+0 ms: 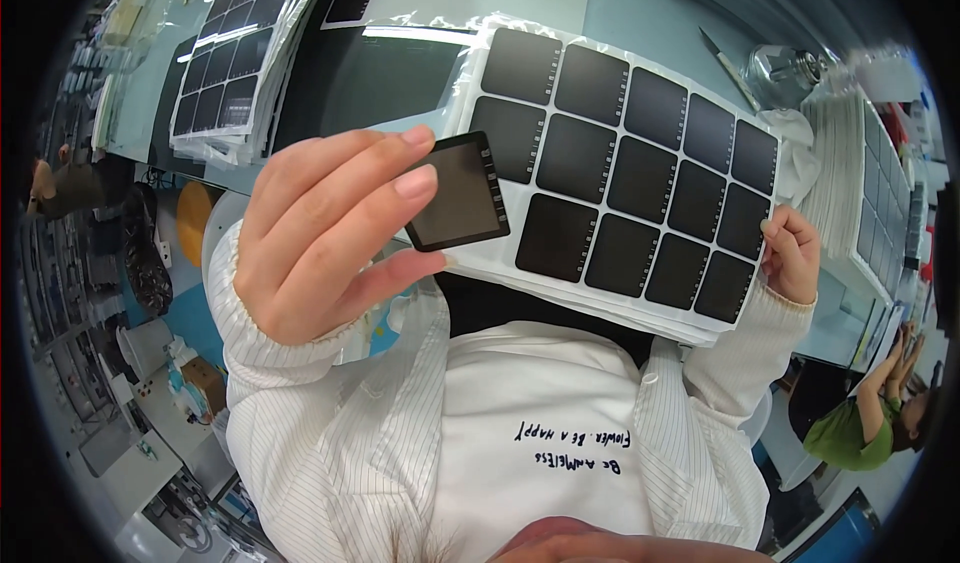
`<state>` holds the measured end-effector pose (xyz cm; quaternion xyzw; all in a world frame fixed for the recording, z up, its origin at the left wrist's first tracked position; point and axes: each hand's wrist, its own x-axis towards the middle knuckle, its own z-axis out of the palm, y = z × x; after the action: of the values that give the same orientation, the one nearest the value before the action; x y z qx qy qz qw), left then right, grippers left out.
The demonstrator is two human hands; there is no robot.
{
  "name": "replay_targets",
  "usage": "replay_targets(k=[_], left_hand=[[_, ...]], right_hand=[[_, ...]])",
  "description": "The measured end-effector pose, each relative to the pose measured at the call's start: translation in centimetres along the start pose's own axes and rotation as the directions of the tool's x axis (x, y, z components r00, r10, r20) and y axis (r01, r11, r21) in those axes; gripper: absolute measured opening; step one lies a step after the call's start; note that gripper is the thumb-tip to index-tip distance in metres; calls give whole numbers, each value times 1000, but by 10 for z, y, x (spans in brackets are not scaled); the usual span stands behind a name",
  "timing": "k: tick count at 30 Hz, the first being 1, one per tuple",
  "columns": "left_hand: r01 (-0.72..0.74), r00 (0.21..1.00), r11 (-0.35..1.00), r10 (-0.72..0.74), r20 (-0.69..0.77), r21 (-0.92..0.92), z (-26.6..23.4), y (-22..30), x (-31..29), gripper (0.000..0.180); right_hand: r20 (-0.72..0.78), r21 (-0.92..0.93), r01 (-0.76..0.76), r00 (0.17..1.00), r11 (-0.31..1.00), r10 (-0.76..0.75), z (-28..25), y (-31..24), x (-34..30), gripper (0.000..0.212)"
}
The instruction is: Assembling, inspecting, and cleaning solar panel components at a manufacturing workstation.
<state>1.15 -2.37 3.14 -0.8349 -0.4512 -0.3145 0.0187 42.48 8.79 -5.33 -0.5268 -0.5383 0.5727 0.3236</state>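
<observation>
Head view: my left fingers [365,221] held a black square piece [460,198] by its left side, thumb near its lower corner, in front of the lower-left part of a white sheet [505,265]. My right fingers [784,235] gripped that sheet at its right edge, beside rows of dark squares [577,158]. Correct handling, I judged, required light pressure at the piece's rim, an unsmudged face, no bending, and a sheet braced against slipping.
</observation>
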Motion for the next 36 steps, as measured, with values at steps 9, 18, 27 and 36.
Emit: replay_targets(k=[9,18,27,36], left_hand=[[-70,998,995,69,9,69,-6,5,6,61],[160,987,903,-144,71,-399,-3,3,1,73],[261,965,780,-211,153,-568,1,5,-10,81],[317,947,695,-199,250,-646,-11,-4,-24,58]], right_hand=[[18,7,0,1000,1000,-1,-3,2,0,18],[26,2,0,1000,1000,0,-4,3,1,19],[50,43,3,999,999,-5,-9,8,4,18],[11,39,-20,1000,999,19,-7,5,1,17]])
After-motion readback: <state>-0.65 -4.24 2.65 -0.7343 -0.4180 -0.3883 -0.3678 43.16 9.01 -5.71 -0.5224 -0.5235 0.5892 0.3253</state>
